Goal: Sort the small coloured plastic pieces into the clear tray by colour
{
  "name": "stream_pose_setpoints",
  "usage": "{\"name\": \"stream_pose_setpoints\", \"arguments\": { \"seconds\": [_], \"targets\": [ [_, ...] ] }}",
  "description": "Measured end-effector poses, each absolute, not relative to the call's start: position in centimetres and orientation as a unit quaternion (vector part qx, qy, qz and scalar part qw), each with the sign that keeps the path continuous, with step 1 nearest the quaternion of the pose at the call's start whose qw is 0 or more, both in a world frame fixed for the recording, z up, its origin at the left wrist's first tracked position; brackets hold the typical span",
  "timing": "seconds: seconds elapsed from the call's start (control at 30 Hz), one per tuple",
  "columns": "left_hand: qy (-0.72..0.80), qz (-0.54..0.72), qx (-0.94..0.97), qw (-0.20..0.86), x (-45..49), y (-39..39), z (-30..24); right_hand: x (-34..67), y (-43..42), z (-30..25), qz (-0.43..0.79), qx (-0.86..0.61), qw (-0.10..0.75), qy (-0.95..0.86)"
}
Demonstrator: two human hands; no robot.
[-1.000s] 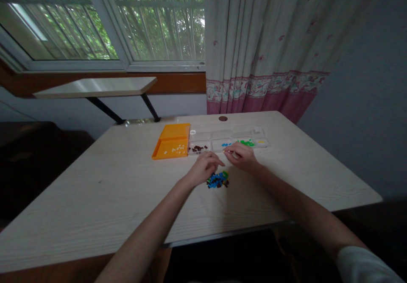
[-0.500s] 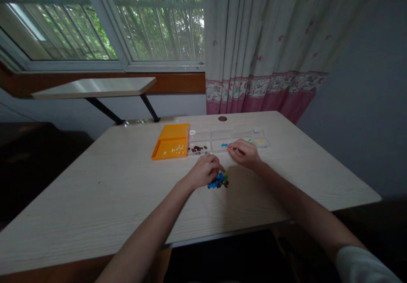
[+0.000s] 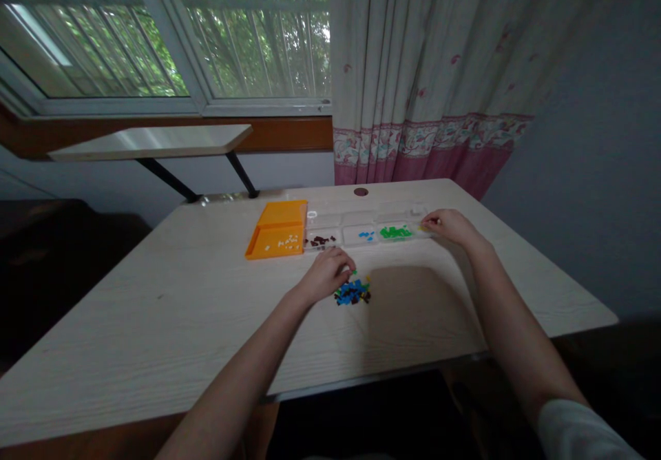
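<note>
My left hand (image 3: 330,271) is closed in a pinch just beyond a mixed pile of small plastic pieces (image 3: 353,292), blue, dark brown, yellow and green. A small green piece (image 3: 354,271) shows at its fingertips. Far to the right, my right hand (image 3: 450,226) pinches over the end compartment of a clear divided box (image 3: 376,225). Yellow pieces (image 3: 423,228) lie under those fingertips, which hide whatever they hold. Other compartments contain green pieces (image 3: 395,232), a few blue pieces (image 3: 366,235) and dark brown pieces (image 3: 320,241).
An orange open case (image 3: 281,213) with several white pieces (image 3: 289,242) adjoins the clear box on the left. The pale wooden table (image 3: 196,322) has a round cable hole (image 3: 361,191) at the back. A raised shelf (image 3: 155,141) stands at the back left, below the window.
My right hand has moved right, from the blue pieces' compartment to the yellow one, uncovering the green pieces. My left hand has drawn slightly back off the pile, a green piece at its fingertips.
</note>
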State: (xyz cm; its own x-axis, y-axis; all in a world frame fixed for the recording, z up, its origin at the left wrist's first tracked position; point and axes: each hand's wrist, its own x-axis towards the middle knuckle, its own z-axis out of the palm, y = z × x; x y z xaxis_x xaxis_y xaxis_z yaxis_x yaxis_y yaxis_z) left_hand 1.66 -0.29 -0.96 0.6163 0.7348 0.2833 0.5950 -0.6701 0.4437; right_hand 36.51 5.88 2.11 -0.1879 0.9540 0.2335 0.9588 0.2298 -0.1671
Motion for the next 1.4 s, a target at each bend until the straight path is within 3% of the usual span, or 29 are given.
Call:
{"name": "stream_pose_setpoints", "arguments": {
  "seconds": [0.3, 0.57, 0.83, 1.03, 1.27, 1.4],
  "targets": [
    [0.396, 0.274, 0.844, 0.235, 1.9, -0.2, -1.1, 32.4, 5.2, 2.5, 0.004, -0.58, 0.191, -0.792],
    [0.398, 0.448, 0.625, 0.5, 2.5, 0.3, -0.8, 22.4, 1.6, 0.1, 0.039, -0.386, 0.256, -0.885],
    [0.37, 0.47, 0.573, 0.561, 2.8, 0.3, -0.7, 21.8, 1.2, -1.1, 0.033, -0.354, 0.333, -0.873],
    [0.378, 0.454, 0.611, 0.526, 2.7, 0.2, -0.6, 21.9, 1.4, -0.8, 0.012, -0.31, 0.369, -0.876],
    [0.447, 0.317, 0.805, 0.227, 1.9, -0.2, -0.5, 23.9, 1.5, 1.6, -0.046, -0.394, 0.451, -0.799],
    [0.439, 0.267, 0.839, 0.177, 1.6, -0.1, -0.8, 24.7, 1.7, 1.9, -0.056, -0.412, 0.455, -0.788]
  ]
}}
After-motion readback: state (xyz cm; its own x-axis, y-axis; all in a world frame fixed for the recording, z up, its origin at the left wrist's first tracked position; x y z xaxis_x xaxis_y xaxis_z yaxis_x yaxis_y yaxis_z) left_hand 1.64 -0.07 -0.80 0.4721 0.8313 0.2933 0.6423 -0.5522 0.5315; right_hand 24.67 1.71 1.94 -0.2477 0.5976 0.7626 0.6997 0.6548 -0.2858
